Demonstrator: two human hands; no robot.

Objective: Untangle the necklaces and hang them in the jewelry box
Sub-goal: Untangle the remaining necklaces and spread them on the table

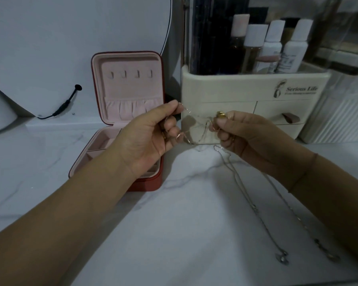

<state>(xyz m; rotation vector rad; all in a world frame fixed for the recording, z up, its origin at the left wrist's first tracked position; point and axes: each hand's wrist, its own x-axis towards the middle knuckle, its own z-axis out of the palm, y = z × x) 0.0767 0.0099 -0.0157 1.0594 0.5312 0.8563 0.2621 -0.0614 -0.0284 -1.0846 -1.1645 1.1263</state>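
Note:
A red jewelry box point(147, 182) stands open at the left, its pink lid upright with a row of hooks point(130, 74). Above the marble top, my left hand point(151, 131) pinches one end of a thin gold necklace point(191, 134). My right hand point(244, 133) pinches the other part of it, near a small gold pendant point(220, 114). The chain sags in a loop between both hands. Two silver necklaces point(246, 195) hang from under my right hand and trail across the table, with their pendants point(282, 258) lying at the lower right.
A cream cosmetics organizer point(246, 83) with bottles point(273, 44) and drawers stands right behind my hands. A round mirror base and a black cable point(64, 106) are at the far left. A ribbed white container point(343, 116) is at the right edge.

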